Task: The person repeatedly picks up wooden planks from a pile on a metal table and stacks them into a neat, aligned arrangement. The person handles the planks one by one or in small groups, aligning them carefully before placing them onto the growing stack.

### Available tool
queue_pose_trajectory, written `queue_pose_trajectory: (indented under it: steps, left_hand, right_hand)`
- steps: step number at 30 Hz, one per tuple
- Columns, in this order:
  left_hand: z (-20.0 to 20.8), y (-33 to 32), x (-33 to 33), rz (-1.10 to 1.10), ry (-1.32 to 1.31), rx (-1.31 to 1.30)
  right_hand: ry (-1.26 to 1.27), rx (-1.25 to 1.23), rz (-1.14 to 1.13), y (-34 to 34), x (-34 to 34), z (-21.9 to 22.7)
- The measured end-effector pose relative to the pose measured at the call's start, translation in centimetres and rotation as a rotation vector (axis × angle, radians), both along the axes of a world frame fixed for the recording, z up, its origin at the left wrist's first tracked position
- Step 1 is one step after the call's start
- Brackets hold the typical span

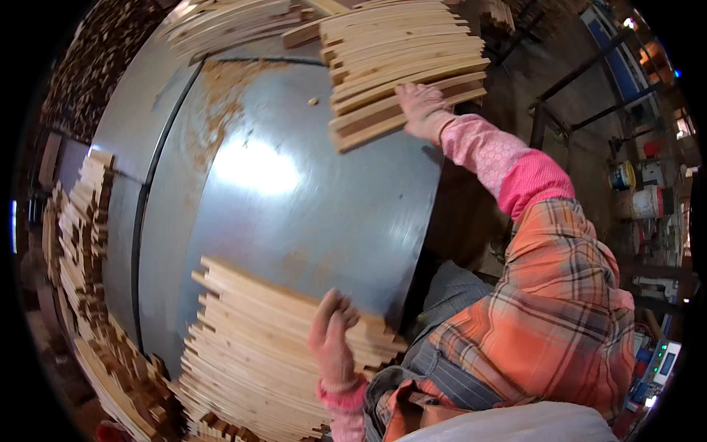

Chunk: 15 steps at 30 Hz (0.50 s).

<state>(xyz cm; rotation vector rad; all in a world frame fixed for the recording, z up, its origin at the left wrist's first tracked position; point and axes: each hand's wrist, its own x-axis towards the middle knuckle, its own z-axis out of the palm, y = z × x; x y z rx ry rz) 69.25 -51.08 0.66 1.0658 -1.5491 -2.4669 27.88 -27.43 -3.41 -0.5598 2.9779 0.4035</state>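
Observation:
At the far side of the metal table, my right hand reaches out to a stack of pale wooden strips. Its fingers are bent over the near edge of that stack, around a wooden strip whose underside I cannot see. Close to my body, my left hand is raised over a second, wider stack of wooden strips. The left fingers are loosely curled and a little apart, with nothing visible in them.
A grey metal table with a dark seam lies between the stacks, sawdust scattered at its far left. More strips lie at the back. Uneven piles of wood line the left side. Buckets stand at right.

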Motion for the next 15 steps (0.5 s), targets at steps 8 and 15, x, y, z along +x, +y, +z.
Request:
queue_pose_trajectory:
  steps: [8, 15]
  left_hand:
    - [-4.9, 15.0, -23.4, -0.372, -0.135, 0.464]
    - [-15.7, 22.3, -34.4, -0.396, 0.039, 0.804]
  right_hand:
    - [0.081, 0.323, 0.403, 15.8, -8.1, -4.6]
    - [0.161, 0.239, 0.492, 18.1, -10.2, -5.2]
